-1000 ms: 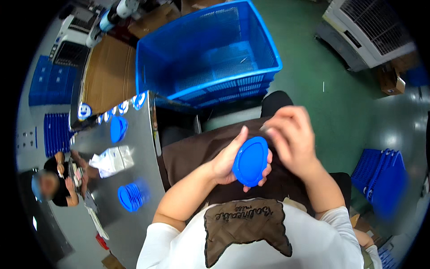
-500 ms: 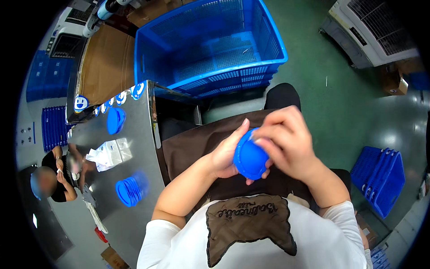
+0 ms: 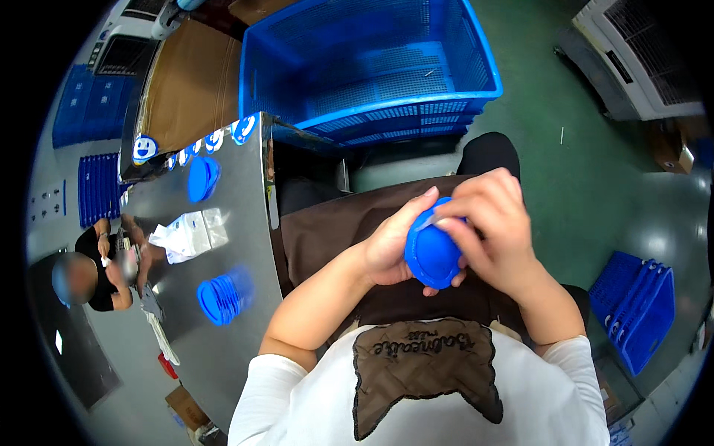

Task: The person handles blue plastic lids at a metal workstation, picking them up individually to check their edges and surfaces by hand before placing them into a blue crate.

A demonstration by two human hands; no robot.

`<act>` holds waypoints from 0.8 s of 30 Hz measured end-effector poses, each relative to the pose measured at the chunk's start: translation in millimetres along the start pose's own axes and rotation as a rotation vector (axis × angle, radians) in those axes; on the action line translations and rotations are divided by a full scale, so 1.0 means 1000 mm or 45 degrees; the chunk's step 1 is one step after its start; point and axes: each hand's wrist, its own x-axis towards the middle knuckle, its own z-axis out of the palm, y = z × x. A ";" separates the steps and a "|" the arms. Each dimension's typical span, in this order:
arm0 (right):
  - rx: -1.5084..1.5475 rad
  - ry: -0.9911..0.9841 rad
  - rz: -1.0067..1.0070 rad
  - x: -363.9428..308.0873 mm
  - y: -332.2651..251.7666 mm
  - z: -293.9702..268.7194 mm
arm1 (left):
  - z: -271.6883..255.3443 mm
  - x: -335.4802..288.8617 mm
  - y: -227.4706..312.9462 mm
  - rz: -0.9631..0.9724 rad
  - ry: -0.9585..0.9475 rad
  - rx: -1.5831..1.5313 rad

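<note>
Over my lap, my left hand (image 3: 387, 249) cups a round blue plastic lid (image 3: 433, 259) by its edge, its thumb pointing up alongside. The flat face of the lid is turned toward me. My right hand (image 3: 497, 229) bends over the lid's upper right side, thumb and fingers pinched at the rim. Something pale and small may be between those fingertips, but I cannot make it out. On the metal table to my left stands a stack of similar blue lids (image 3: 217, 299). Further back lie more blue round pieces (image 3: 202, 178).
A tissue pack (image 3: 195, 236) sits between the blue pieces on the table (image 3: 253, 215). Ahead stands a large blue crate (image 3: 372, 111). Stacked blue baskets (image 3: 632, 308) are at right, an air cooler (image 3: 632, 59) at far right. Another person (image 3: 104, 271) works across the table.
The whole view has shifted slightly. My left hand keeps its hold on the lid, while my right fingers have moved a little along its upper rim.
</note>
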 end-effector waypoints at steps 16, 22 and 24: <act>-0.032 0.101 0.077 0.003 0.007 -0.006 | -0.010 -0.004 -0.001 0.096 0.003 -0.007; 0.055 -0.069 -0.103 0.000 -0.009 0.019 | -0.006 -0.006 0.001 0.091 0.145 0.056; -0.033 -0.076 -0.086 0.005 -0.006 0.012 | -0.003 -0.007 0.003 0.079 0.136 0.043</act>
